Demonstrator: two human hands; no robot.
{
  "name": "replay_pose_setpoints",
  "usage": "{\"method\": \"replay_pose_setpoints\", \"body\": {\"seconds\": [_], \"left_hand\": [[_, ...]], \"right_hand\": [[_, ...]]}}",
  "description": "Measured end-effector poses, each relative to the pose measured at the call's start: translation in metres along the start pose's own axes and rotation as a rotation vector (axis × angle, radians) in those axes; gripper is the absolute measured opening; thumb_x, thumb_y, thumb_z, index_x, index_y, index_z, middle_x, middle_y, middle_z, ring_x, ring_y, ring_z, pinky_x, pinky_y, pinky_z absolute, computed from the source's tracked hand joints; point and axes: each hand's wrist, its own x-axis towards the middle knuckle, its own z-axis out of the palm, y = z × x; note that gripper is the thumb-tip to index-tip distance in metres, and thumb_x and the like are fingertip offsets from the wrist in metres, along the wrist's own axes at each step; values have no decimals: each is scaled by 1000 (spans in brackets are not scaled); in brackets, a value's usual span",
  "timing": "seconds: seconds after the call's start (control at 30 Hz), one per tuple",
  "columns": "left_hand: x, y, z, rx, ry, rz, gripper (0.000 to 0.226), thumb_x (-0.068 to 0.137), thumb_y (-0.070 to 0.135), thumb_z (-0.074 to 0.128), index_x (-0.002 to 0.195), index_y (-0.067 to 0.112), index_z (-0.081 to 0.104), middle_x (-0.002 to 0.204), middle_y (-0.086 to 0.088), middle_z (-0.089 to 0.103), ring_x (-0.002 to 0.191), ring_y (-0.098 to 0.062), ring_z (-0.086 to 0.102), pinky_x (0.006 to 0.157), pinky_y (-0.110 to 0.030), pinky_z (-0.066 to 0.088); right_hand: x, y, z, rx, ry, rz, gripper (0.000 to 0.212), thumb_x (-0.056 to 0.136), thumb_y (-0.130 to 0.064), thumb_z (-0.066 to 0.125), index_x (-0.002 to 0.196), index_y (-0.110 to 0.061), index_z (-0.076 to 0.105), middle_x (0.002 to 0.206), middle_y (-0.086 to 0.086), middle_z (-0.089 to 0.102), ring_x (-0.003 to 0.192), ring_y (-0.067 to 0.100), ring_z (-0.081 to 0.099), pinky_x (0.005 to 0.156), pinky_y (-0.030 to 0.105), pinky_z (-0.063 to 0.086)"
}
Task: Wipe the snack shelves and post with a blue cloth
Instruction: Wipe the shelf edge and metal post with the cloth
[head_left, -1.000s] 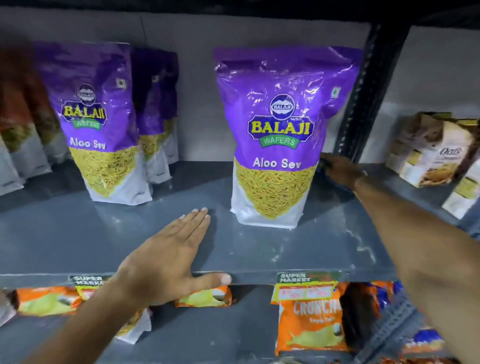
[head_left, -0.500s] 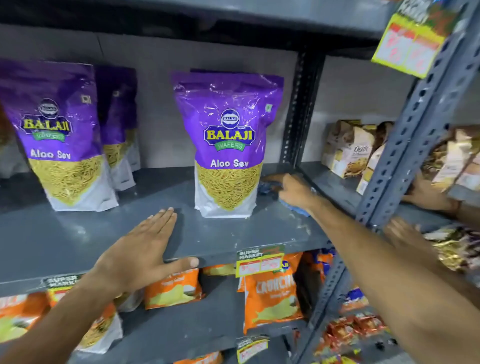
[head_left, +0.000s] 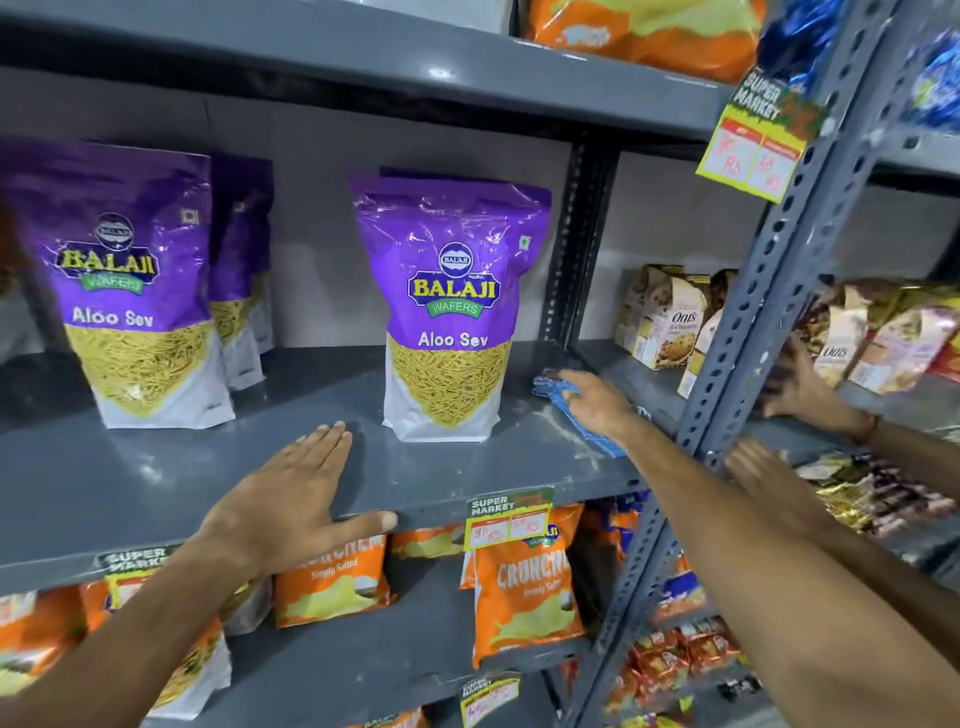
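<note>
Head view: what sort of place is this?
Most likely a supermarket aisle: grey slotted-steel shelving, purple Balaji Aloo Sev snack pouches in rows, and green-and-yellow Super Market price tags on shelf edges.

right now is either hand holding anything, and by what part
Nothing is gripped. The right hand presses down on the middle of the blue cloth, whose ends stick out either side. The left hand lies flat on the shelf.

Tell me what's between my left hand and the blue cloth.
A purple Aloo Sev bag stands between the left hand and the blue cloth, head view.
</note>
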Motion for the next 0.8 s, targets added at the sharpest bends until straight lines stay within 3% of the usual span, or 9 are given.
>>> {"method": "replay_pose_setpoints", "body": {"seconds": [0.07, 0.23, 0.37, 0.47, 0.5, 0.6, 0.63, 0.7, 0.8], "left_hand": [[0, 0, 0, -1, -8, 0, 137, 67, 108, 10, 165, 14, -9, 176, -2, -9, 162, -14, -5, 128, -29, -3], [0, 0, 0, 13, -12, -2, 138, 65, 108, 6, 165, 14, -10, 175, -3, -12, 161, -14, -7, 130, -31, -2], [3, -1, 2, 25, -13, -3, 140, 63, 108, 4, 165, 13, -11, 175, -3, -13, 161, -14, -8, 131, -33, 0], [4, -3, 5, 34, 7, -1, 139, 64, 108, 4, 165, 14, -11, 175, -3, -13, 161, -13, -8, 132, -34, 1], [3, -3, 5, 33, 20, 0, 138, 65, 108, 5, 165, 14, -10, 175, -2, -12, 161, -13, -7, 131, -33, 1], [2, -2, 5, 27, 44, -3, 137, 65, 108, 5, 165, 16, -9, 174, 0, -12, 161, -12, -8, 129, -30, -2], [1, -1, 4, 23, 47, -5, 136, 65, 107, 5, 165, 16, -10, 174, 1, -13, 160, -11, -10, 128, -29, -4], [1, 0, 3, 18, 50, -9, 134, 65, 107, 8, 164, 18, -11, 172, 4, -17, 157, -7, -14, 126, -26, -7], [2, 1, 1, 19, 46, -15, 130, 68, 104, 14, 164, 21, -14, 164, 11, -26, 148, 2, -24, 120, -20, -15]], "right_hand": [[-16, -6, -3, -7, -42, -87, 49, 98, -8, 46, 141, -30, 56, 152, -2, 52, 140, 22, 47, 114, 32, 37], [-70, -6, -8, 106, -80, -262, 47, 95, -2, 51, 128, -32, 66, 139, -6, 63, 131, 13, 54, 101, 21, 36], [-70, 10, -8, 539, 177, -51, 40, 100, -5, 50, 123, -34, 66, 121, 3, 71, 101, 21, 68, 86, 32, 51], [-37, 17, 0, 346, 201, 100, 42, 102, -13, 46, 136, -33, 57, 115, 7, 69, 68, 20, 62, 64, 27, 47], [-23, 14, 2, 241, 150, 95, 44, 101, -13, 46, 140, -31, 55, 117, 7, 68, 72, 19, 64, 63, 27, 48], [19, 1, 4, 26, 50, 73, 48, 100, -12, 44, 146, -26, 50, 141, 13, 60, 120, 34, 62, 95, 35, 50], [33, -3, 4, 20, 35, 65, 50, 98, -12, 44, 145, -28, 51, 142, 12, 59, 125, 34, 59, 100, 36, 48], [65, -3, 13, 86, 5, 32, 49, 95, -14, 47, 140, -31, 57, 134, 9, 65, 120, 31, 62, 99, 37, 49], [133, 27, 42, 160, -70, -21, 42, 92, -17, 52, 123, -41, 67, 109, 11, 75, 91, 27, 70, 80, 40, 57]]}}
